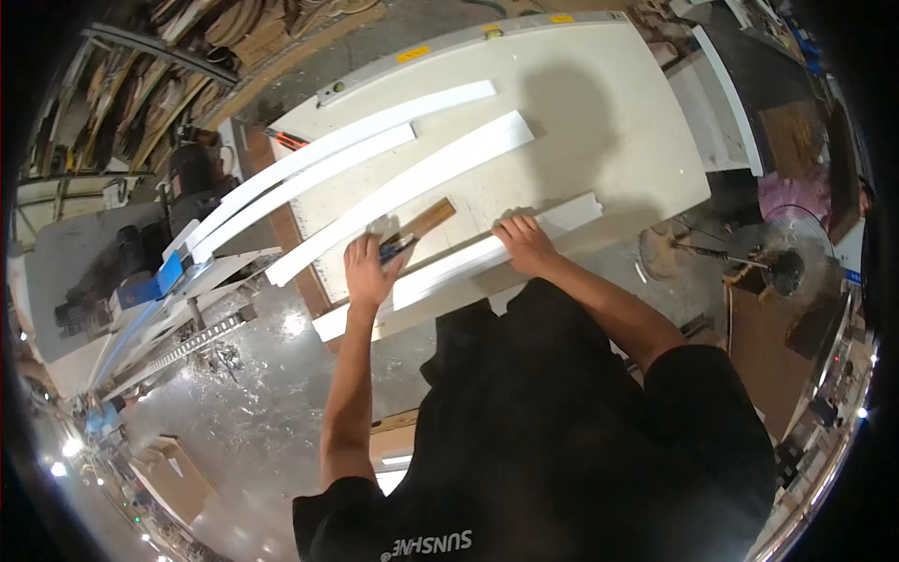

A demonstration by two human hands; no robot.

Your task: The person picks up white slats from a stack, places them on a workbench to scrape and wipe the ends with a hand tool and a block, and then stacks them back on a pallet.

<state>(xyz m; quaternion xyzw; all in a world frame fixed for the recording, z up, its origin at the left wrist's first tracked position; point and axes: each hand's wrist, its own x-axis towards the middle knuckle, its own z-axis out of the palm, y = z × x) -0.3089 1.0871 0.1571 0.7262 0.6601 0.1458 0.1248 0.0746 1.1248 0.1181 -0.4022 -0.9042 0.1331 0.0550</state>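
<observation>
A long white strip [449, 272] lies along the near edge of a pale board-topped table. My left hand [368, 273] rests at the strip's far edge toward its left part, thumb spread away from the fingers. Just right of that hand lies a dark tool [395, 247], partly hidden, its kind unclear, beside a brown wooden piece [432, 217]. Farther right, my right hand [524, 245] grips the same strip, its fingers bent over the far edge and its thumb hidden. A wide white strip [412, 192] lies beyond both hands.
Two narrower white strips [431, 101] reach past the table's left side, near an orange-and-black tool [286, 139]. A spirit level [449, 49] lies along the far edge of the table [646, 122]. At left stands a machine [192, 178]; scraps litter the floor.
</observation>
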